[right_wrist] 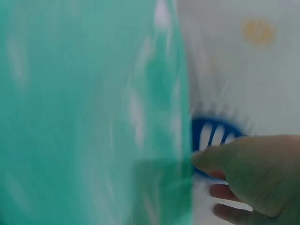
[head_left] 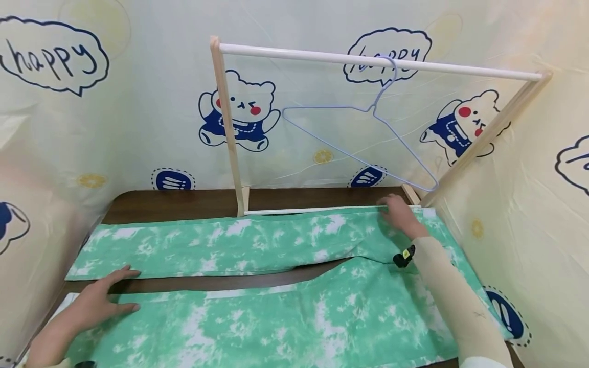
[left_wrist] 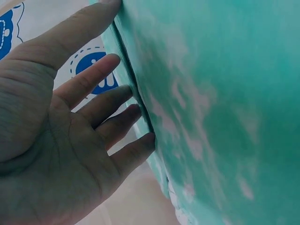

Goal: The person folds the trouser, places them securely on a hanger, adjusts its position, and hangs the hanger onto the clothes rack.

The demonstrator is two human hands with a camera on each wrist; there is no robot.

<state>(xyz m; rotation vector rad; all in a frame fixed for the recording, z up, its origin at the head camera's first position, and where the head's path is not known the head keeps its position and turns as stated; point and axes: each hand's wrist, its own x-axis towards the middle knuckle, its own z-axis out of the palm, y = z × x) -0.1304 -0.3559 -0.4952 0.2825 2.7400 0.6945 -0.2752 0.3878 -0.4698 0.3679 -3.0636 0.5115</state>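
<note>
Green-and-white tie-dye trousers (head_left: 257, 240) lie spread out flat, their two legs side by side with a narrow gap between them. At the leg ends my left hand (head_left: 92, 304) hovers over or rests on the cloth, thumb and fingers spread; its fingertips meet the fabric edge in the left wrist view. My right hand (head_left: 399, 214) is at the far edge of the upper leg, near the wider end at the right. In the blurred right wrist view, its thumb is beside the cloth edge and the fingers are loosely bent, with no cloth visible between them.
Behind the trousers, on a brown table (head_left: 152, 204), stands a wooden rack (head_left: 228, 122) with a white top rail (head_left: 299, 53). A lilac hanger (head_left: 354, 153) hangs from that rail. Printed cloth walls (head_left: 152, 92) enclose the table.
</note>
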